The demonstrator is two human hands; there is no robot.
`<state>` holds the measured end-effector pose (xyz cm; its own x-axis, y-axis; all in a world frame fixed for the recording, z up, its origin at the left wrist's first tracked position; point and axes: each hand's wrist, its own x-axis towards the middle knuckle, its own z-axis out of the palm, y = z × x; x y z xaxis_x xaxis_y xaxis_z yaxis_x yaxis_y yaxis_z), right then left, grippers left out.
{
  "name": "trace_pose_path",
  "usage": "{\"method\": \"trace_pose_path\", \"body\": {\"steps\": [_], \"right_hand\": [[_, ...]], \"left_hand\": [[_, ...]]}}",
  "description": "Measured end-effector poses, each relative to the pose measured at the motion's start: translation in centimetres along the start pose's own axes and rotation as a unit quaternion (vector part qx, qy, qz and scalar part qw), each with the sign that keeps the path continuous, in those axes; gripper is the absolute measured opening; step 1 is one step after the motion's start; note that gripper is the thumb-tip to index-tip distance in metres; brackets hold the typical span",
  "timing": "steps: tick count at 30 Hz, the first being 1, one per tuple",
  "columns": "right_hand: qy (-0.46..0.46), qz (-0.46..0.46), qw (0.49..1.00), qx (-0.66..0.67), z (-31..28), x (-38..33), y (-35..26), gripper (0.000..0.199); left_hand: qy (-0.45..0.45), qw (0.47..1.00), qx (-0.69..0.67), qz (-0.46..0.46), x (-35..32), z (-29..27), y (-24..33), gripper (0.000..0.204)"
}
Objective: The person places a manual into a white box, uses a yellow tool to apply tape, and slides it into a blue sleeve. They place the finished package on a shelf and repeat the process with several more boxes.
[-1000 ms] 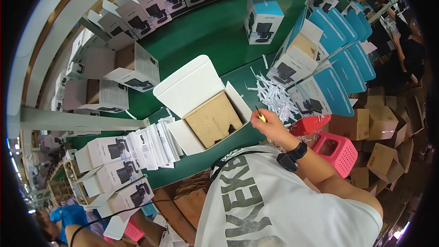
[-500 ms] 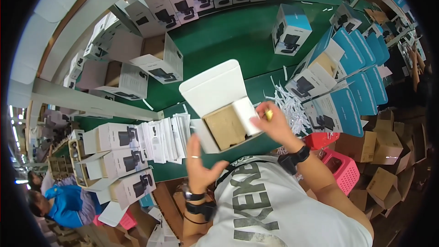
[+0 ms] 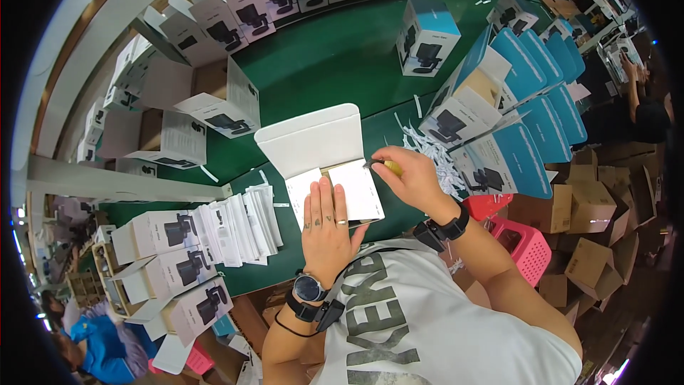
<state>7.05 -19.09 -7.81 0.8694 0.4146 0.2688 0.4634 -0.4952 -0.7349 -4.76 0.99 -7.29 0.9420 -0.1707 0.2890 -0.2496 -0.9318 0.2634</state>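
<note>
The side flaps point(image 3: 358, 187) of my white carton point(image 3: 313, 141), right of the leaflet stack point(image 3: 239, 228), have folded inward, nearly hiding the brown insert point(image 3: 325, 170), my left hand point(image 3: 329, 232) lying flat across them, my right hand point(image 3: 413, 177) pinching a yellow-handled tool point(image 3: 392, 167).

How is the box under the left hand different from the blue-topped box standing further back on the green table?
The box under the hand has its big lid flap raised, while the blue-topped box is closed. The first shows mostly white flaps; the second shows a blue top and a dark device picture. The left hand lies flat on the first; no hand touches the second. Both are on the green table.
</note>
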Motion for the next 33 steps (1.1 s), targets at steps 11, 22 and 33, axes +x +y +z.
{"method": "trace_pose_path", "body": {"steps": [11,22,33], "right_hand": [[-0.018,0.117,0.979,0.164,1.2,-4.9,-4.9,0.066],[0.099,0.161,0.980,0.068,5.4,-2.2,-1.7,0.058],[-0.047,0.149,0.939,0.305,-1.4,-2.5,-0.8,0.043]], "left_hand": [[0.119,0.917,-0.327,-0.194,-2.8,0.4,-4.4,0.089],[0.066,0.759,-0.555,-0.334,-1.7,4.1,-3.2,0.084],[0.063,0.965,-0.253,-0.023,2.3,-2.0,-0.3,0.099]]}}
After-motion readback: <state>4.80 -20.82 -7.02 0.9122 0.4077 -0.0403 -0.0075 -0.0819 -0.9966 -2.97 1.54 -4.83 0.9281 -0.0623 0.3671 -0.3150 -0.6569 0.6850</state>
